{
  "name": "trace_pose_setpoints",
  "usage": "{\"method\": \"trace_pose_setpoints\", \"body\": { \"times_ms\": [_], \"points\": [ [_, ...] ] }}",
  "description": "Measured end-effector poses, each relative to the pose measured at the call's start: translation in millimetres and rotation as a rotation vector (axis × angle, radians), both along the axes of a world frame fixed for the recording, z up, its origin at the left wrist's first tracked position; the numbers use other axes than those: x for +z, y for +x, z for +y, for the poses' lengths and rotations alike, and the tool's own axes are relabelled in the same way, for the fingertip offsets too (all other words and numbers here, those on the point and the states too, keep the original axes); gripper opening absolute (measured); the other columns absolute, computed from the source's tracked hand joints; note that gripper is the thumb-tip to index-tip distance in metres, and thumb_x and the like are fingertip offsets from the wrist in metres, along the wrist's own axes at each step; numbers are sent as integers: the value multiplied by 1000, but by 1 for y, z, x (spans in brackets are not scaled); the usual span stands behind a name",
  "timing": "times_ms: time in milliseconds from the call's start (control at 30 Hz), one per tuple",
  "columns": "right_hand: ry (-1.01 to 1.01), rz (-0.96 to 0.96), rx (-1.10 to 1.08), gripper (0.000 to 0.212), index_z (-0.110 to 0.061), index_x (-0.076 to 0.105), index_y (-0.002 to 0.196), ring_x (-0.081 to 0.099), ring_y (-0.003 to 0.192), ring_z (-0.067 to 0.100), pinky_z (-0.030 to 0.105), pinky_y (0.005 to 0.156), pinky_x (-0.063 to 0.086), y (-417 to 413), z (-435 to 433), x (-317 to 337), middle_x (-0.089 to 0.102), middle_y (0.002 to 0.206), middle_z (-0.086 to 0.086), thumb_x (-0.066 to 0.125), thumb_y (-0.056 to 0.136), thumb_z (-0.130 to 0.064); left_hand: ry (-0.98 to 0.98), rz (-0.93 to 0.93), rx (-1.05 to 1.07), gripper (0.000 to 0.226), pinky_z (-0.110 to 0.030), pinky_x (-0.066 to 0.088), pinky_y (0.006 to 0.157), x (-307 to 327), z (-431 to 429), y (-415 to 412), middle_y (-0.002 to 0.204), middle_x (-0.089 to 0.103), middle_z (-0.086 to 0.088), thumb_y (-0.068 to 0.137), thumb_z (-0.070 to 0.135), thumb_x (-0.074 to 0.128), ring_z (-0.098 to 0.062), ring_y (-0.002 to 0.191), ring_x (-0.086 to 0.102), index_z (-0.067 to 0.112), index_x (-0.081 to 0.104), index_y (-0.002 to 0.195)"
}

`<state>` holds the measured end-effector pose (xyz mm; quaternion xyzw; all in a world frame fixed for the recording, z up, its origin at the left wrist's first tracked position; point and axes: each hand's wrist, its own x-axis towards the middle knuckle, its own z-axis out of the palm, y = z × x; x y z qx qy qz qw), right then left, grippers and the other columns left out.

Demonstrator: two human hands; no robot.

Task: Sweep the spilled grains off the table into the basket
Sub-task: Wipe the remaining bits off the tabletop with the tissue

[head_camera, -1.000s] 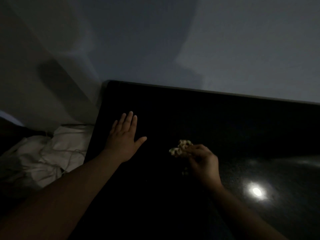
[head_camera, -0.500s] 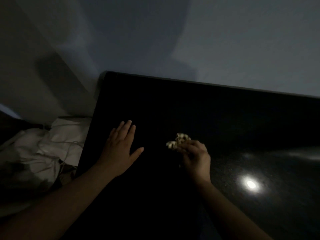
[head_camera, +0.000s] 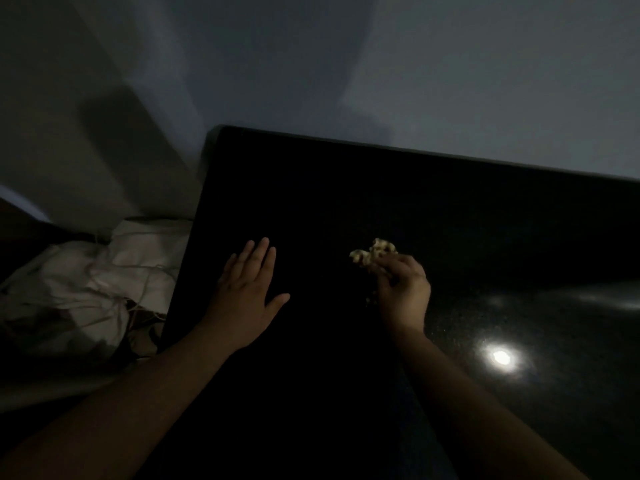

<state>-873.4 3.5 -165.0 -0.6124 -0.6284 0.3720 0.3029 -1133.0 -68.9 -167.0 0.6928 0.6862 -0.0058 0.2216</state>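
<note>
Grains [head_camera: 372, 254], pale and clumped, sat at the fingertips of the right hand [head_camera: 403, 292], near the middle of the dark glossy worktop [head_camera: 346, 188]. The fingers were curled round the clump, gripping it (whether lifted clear of the surface or dragged along it could not be told in this dim light). A few stray grains [head_camera: 370, 300] lay just beside that hand. The left hand [head_camera: 247, 289] lay flat, palm down, fingers straight and thumb spread, holding nothing, resting on the worktop close to its left edge and well apart from the clump. Beyond that edge, lower down, lay crumpled pale cloth [head_camera: 86, 282] with loose strings; no basket could be made out. A round lamp glare [head_camera: 501, 357] showed on the worktop to the right. Judgement: gathering step in hand, spill collected into one bunch, none delivered as far as seen. Next move calls for carrying or pushing the bunch leftward to the edge, basket located first, grip kept closed so nothing scatters; the strays need a second pass.
</note>
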Motion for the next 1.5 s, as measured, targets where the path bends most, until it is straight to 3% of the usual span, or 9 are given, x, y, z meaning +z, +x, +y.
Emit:
{"method": "trace_pose_setpoints", "body": {
  "times_ms": [267, 333, 433, 533, 733, 933, 1100, 1300, 1500],
  "points": [
    [-156, 53, 206, 34, -45, 66, 94, 56, 103, -1, 19, 89, 46, 14, -54, 17, 61, 102, -23, 68, 86, -12, -12, 85, -31, 89, -38, -9, 118, -7, -1, -1, 152, -32, 3, 80, 73, -4, -14, 140, -30, 18, -15, 149],
    [-45, -24, 126, 33, -40, 69, 93, 60, 98, 2, 18, 86, 46, 21, -40, 18, 63, 98, -22, 69, 84, -8, -11, 81, -36, 90, -37, -11, 117, -8, 0, -3, 151, -34, 4, 79, 74, -6, -14, 140, -31, 18, -16, 149],
    [86, -141, -121, 17, -17, 75, 94, 64, 93, 17, 29, 85, 51, 27, -7, 11, 65, 94, -10, 70, 82, -7, -12, 80, -43, 92, -37, -12, 117, -8, -1, -2, 151, -35, 4, 77, 76, -9, -14, 140, -31, 18, -16, 149],
    [-3, -109, -131, 16, -16, 75, 97, 62, 100, 13, 35, 93, 51, 17, -13, 3, 65, 100, -9, 70, 84, -10, -35, 89, -34, 90, -38, -12, 117, -8, 0, -2, 151, -34, 3, 78, 72, -4, -16, 140, -31, 18, -17, 149],
    [-78, -37, 159, 35, -41, 64, 101, 50, 106, -7, 4, 90, 37, 10, -100, 7, 55, 106, -28, 69, 85, -10, -79, 55, -43, 79, -39, -7, 118, 7, 3, 0, 156, -27, 0, 95, 60, 25, -18, 142, -26, 16, -12, 150],
    [-86, 0, 143, 41, -48, 65, 93, 58, 100, -1, 12, 85, 46, 25, -91, 21, 61, 102, -28, 68, 85, -8, -54, -182, 20, 80, -41, 7, 119, 30, 4, -8, 160, -4, -1, 92, 56, 36, -18, 146, -7, 13, 4, 152],
    [-92, -54, -5, 22, -31, 69, 101, 58, 103, 9, 38, 94, 50, 16, -64, 16, 61, 104, -15, 67, 87, -14, -65, -208, 13, 97, -39, 7, 119, 32, -45, -6, 160, -5, 4, 76, 76, 16, -12, 145, -9, 16, 4, 152],
    [-141, -9, 187, 44, -52, 60, 95, 49, 106, -7, 9, 89, 39, 17, -140, 14, 55, 107, -32, 68, 85, -9, -126, -192, 33, 93, -38, 5, 119, 37, -83, 13, 159, -9, 6, 78, 70, 18, -10, 144, -14, 17, 2, 152],
    [-50, -58, 107, 36, -40, 68, 92, 63, 96, 8, 20, 86, 49, 36, -115, 22, 64, 95, -20, 69, 83, -4, -144, -109, 32, 90, -43, 6, 119, 35, -95, 21, 159, -15, 2, 80, 67, 23, -17, 145, -17, 18, 0, 152]
  ]
}}
